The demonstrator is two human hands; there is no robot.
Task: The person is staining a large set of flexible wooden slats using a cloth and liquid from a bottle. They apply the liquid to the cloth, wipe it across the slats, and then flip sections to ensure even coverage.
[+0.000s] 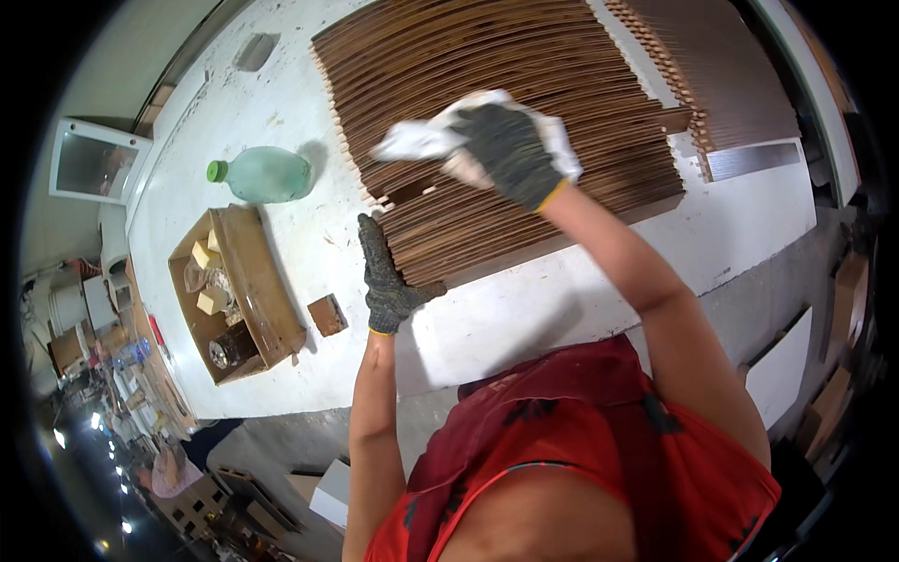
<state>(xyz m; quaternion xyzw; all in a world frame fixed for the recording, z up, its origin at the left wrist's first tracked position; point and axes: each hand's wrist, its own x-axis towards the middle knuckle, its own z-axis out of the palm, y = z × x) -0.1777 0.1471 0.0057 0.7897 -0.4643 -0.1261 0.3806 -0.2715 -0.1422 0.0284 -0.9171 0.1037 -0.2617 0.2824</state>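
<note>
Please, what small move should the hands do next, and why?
Perhaps slide the white cloth along the brown strips: the right hand holds it over them, and the left hand rests at their near left corner, where it could steady the row.

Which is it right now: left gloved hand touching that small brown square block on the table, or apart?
Apart. The head view shows a strip of white tabletop between the left gloved hand and the brown square block.
</note>
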